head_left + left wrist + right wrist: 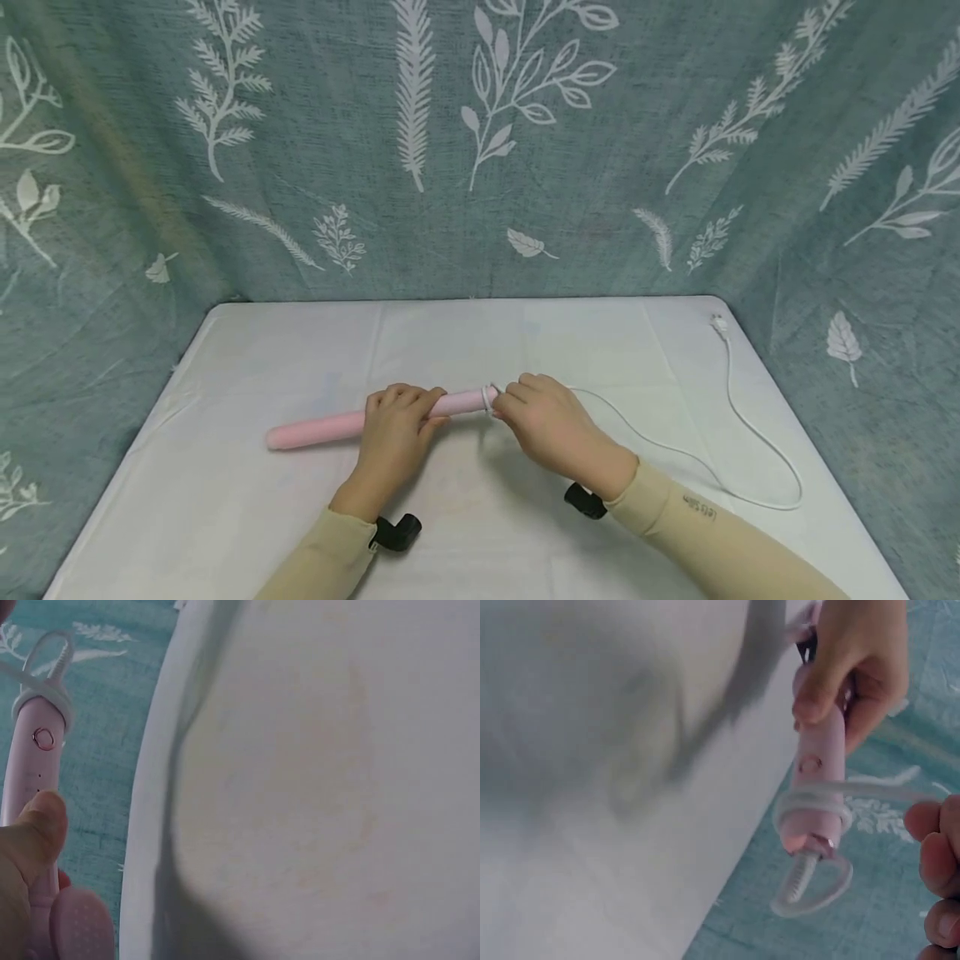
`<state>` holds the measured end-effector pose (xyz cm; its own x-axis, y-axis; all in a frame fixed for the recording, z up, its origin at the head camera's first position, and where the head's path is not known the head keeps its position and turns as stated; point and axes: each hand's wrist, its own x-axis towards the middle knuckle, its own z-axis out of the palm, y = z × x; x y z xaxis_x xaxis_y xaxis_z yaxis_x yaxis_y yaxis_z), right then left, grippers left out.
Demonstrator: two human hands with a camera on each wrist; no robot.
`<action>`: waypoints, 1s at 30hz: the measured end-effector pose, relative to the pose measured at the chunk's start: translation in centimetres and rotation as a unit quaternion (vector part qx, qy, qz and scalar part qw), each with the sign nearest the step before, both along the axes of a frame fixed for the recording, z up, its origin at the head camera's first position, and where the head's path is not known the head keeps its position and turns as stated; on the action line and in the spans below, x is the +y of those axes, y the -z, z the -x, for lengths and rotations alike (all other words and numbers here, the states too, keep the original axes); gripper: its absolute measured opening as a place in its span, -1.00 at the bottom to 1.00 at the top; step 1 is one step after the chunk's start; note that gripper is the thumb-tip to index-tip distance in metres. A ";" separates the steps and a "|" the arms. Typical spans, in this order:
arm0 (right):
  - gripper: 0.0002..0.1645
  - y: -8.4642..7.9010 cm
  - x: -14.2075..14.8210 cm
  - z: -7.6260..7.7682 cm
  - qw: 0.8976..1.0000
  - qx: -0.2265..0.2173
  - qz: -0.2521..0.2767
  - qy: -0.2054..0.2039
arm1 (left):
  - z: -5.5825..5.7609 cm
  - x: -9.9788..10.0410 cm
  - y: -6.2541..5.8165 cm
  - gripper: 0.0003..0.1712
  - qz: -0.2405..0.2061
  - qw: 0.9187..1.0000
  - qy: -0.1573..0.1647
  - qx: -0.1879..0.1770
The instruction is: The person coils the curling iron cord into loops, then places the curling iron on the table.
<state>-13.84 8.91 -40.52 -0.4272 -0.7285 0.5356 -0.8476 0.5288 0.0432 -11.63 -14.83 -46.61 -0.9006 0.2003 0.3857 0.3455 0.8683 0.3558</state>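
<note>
A pink curling iron (pixel 318 431) lies across the middle of the head view, its barrel to the left. My left hand (pixel 393 433) grips its handle, with the thumb along the side in the left wrist view. Around the cord end of the handle (pixel 821 750) runs a loop of white power cord (pixel 814 806), below a round button. My right hand (pixel 551 421) is beside that end; in the right wrist view its curled fingers (pixel 939 862) hold the cord stretched out from the handle. A small bend of cord hangs past the handle's tip.
The rest of the cord (pixel 675 450) trails over the white-covered table (pixel 300 342) to the right, curving back to a plug (pixel 719 325) near the far right corner. Green leaf-patterned curtains (pixel 450 233) enclose the table's back and sides.
</note>
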 end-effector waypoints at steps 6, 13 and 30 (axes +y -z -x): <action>-0.87 -0.8 0.2 0.7 1.000 0.004 0.008 -0.015 | -0.5 -0.1 0.7 -0.58 0.011 0.999 0.033 0.026; -0.88 -1.7 0.2 1.9 0.998 -0.023 0.057 -0.021 | -1.0 -0.2 0.6 -0.61 0.014 0.996 0.065 0.060; -0.85 0.5 0.6 4.6 0.981 -0.155 0.117 0.001 | -1.7 -0.7 0.0 -0.57 -0.043 0.988 0.083 0.122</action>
